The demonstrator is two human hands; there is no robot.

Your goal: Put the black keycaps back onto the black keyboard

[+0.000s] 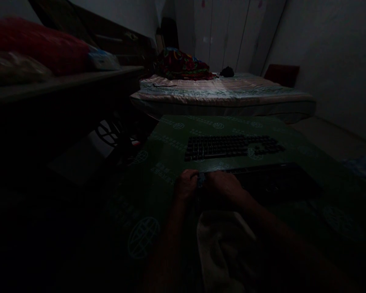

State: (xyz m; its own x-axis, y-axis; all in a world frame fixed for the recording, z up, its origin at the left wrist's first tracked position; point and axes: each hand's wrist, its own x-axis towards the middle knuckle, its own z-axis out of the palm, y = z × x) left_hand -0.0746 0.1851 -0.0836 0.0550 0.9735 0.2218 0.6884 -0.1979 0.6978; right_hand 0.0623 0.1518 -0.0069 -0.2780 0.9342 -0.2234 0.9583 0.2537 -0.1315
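A dark keyboard base (277, 183) lies flat on a green printed tabletop (161, 150). My left hand (186, 186) is closed around the base's left end. Over that same end is my right hand (225, 186), its fingers bent and pressed together. Between the hands shows a small bluish patch (201, 179), too dark to name. Whatever my right fingers hold is hidden. Beyond the base, loose black keycaps (216, 147) are laid out in keyboard rows. A light-coloured cloth (222, 248) lies just below my hands.
A bed (232, 91) with a bunched patterned blanket (183, 65) stands beyond the table. On the left, a ledge (110, 75) carries a red bag (39, 44). A fan-like round grille (106, 134) is below it. The room is very dim.
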